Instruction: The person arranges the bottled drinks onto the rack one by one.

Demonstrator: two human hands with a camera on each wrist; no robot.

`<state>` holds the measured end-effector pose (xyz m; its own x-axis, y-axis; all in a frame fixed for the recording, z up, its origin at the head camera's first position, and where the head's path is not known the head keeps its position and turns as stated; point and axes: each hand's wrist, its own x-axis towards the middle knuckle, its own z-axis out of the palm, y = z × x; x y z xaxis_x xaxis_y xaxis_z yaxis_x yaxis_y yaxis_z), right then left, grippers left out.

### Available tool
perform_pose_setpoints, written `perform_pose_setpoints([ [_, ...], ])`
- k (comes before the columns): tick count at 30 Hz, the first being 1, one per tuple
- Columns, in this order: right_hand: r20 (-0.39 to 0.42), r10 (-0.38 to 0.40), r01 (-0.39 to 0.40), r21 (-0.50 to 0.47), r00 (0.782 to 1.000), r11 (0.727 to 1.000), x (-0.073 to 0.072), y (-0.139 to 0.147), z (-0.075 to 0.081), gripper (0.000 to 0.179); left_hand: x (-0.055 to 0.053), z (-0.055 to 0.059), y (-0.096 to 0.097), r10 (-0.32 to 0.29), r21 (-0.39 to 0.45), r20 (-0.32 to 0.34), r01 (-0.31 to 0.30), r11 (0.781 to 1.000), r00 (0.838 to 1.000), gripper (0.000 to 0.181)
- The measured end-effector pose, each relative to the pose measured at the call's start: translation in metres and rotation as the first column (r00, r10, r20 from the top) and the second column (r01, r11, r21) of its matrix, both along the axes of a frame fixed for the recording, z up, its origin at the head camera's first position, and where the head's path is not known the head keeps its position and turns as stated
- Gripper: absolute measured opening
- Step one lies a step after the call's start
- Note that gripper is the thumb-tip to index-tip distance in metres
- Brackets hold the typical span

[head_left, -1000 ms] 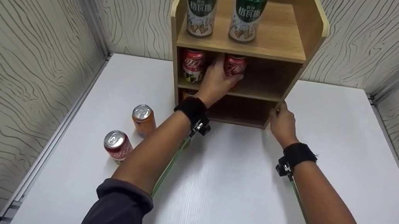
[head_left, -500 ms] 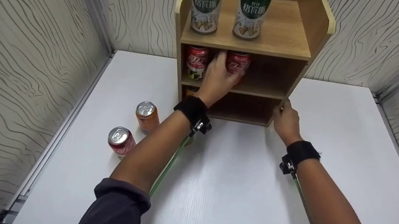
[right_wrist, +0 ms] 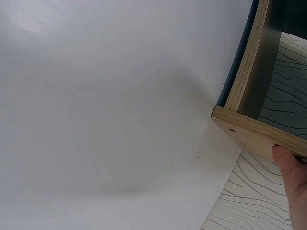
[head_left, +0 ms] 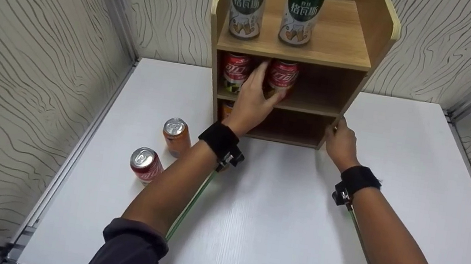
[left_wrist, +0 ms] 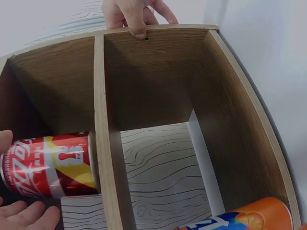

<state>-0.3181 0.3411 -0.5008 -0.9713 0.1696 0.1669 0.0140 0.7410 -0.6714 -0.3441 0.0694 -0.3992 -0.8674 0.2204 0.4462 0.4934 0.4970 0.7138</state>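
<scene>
My left hand (head_left: 252,104) reaches into the middle level of a small wooden shelf (head_left: 338,59). Its thumb and fingers are spread loosely on either side of a red soda can (head_left: 284,75). In the left wrist view this red can stands on the divider board, and the fingertips (left_wrist: 33,218) lie close along its side. To its left stands another red can (head_left: 236,68), partly behind the hand. My right hand (head_left: 342,143) grips the front edge of the shelf's right side panel, with the thumb (left_wrist: 136,24) on the inside face.
Two green-and-white cans (head_left: 247,7) stand on the top level. An orange can (left_wrist: 261,215) is on the bottom level at left. On the white table (head_left: 277,230), another orange can (head_left: 176,137) and a red can (head_left: 146,164) stand left of the left forearm.
My left hand's thumb and fingers have loosened from the red can and the wrist has drawn back slightly. The right hand keeps its grip. The head view has shifted a little.
</scene>
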Motion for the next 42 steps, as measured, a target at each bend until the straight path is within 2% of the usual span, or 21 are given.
perform_pose_setpoints([
  [6, 0.008, 0.013, -0.012, -0.025, 1.000, 1.000, -0.001, -0.001, 0.001, 0.045, 0.014, -0.002, -0.015, -0.033, 0.032, -0.039, 0.034, 0.999, 0.999, 0.079],
  [11, -0.010, 0.005, -0.005, -0.018, 1.000, 1.000, -0.001, 0.000, 0.000, 0.046, 0.025, -0.005, -0.027, -0.040, 0.041, -0.045, 0.042, 0.998, 0.998, 0.074],
  [17, -0.012, 0.011, -0.011, -0.019, 1.000, 1.000, -0.002, 0.000, 0.001, 0.046, 0.036, -0.011, -0.040, -0.019, 0.049, -0.089, 0.023, 0.999, 0.996, 0.068],
  [21, -0.006, 0.020, -0.020, -0.013, 1.000, 1.000, -0.002, 0.000, 0.002, 0.045, 0.045, -0.021, -0.052, 0.008, 0.104, -0.104, 0.002, 0.995, 0.995, 0.064],
  [24, 0.010, 0.020, -0.020, -0.002, 1.000, 1.000, -0.002, 0.001, 0.002, 0.042, 0.053, -0.032, -0.060, 0.032, 0.134, -0.091, -0.020, 0.991, 0.995, 0.063],
  [29, 0.015, 0.007, -0.007, 0.004, 1.000, 1.000, -0.002, 0.003, 0.000, 0.044, 0.064, -0.047, -0.069, 0.041, 0.159, -0.055, -0.032, 0.987, 0.998, 0.063],
  [36, -0.003, -0.002, 0.002, 0.012, 1.000, 1.000, -0.001, 0.004, -0.001, 0.046, 0.077, -0.065, -0.078, 0.072, 0.162, -0.060, -0.062, 0.985, 0.996, 0.062],
  [42, -0.003, 0.012, -0.012, 0.009, 1.000, 1.000, -0.001, 0.002, 0.000, 0.044, 0.084, -0.080, -0.087, 0.123, 0.155, 0.020, -0.125, 0.980, 0.992, 0.066],
])
